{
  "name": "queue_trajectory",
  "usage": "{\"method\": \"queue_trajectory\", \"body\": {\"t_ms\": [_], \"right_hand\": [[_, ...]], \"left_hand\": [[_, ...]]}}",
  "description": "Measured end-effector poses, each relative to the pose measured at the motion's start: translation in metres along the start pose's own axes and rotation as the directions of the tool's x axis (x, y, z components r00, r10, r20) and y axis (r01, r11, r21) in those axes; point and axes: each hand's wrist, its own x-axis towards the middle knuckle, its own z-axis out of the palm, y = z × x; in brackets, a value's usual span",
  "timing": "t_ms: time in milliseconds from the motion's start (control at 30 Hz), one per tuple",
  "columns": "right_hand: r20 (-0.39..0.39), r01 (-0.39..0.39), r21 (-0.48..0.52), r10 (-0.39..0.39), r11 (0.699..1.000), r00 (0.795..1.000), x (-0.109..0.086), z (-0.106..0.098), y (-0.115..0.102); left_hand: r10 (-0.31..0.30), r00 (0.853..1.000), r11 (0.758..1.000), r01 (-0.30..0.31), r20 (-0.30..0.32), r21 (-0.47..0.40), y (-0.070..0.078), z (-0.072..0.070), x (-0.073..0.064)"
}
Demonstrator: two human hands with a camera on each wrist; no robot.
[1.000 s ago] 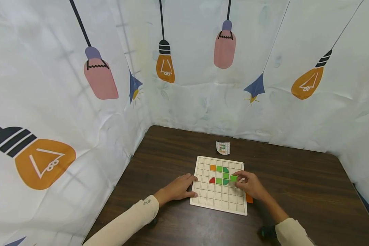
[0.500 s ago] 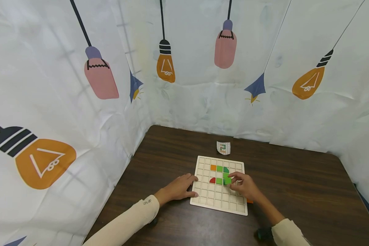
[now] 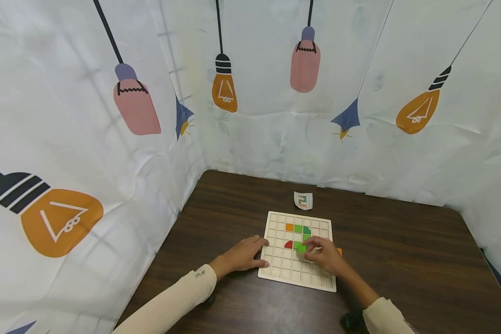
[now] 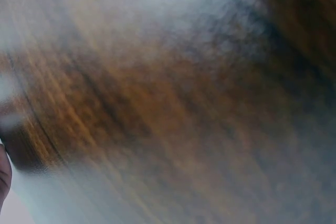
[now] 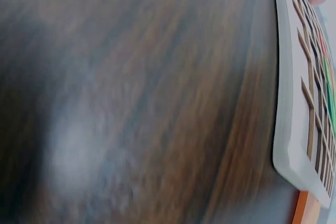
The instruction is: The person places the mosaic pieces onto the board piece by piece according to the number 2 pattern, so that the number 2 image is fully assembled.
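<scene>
My right hand pinches a green square tile between thumb and fingers, close over the wooden grid board. Under the held tile and fingers, part of the tile pattern is hidden. Still showing there are an orange square, a green square, a teal quarter-round tile, another green square and a red quarter-round tile. At the board's left edge my left hand rests with fingers spread, fingertips and thumb on the rim. The right wrist view catches the board's edge side-on.
A small paper card printed with a coloured grid pattern lies beyond the board. An orange piece pokes out by the board's right side. The dark wood table meets a white patterned curtain at the back and left.
My right hand has moved left across the board with the green square tile, from the right of the pattern to over its lower row. The left hand has stayed put.
</scene>
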Motion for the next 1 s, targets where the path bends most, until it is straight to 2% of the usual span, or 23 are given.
{"method": "queue_trajectory", "body": {"t_ms": [100, 300, 500, 1000], "right_hand": [[0.005, -0.010, 0.005, 0.010, 1.000, 1.000, 0.002, 0.005, 0.000], [-0.013, -0.037, -0.046, 0.036, 0.998, 0.999, 0.008, 0.014, 0.021], [0.018, -0.037, -0.012, 0.037, 0.999, 0.999, 0.011, 0.020, 0.025], [0.004, 0.038, -0.129, -0.037, 0.991, 0.999, 0.017, 0.038, 0.022]], "left_hand": [[-0.004, 1.000, 1.000, 0.004, 0.001, 0.001, 0.001, 0.000, 0.000], [-0.009, 1.000, 1.000, 0.009, 0.007, -0.002, 0.001, 0.000, 0.000], [-0.006, 1.000, 1.000, 0.006, 0.002, 0.000, 0.001, -0.001, 0.000], [0.002, 1.000, 1.000, -0.002, -0.009, -0.006, 0.001, 0.000, -0.001]]}}
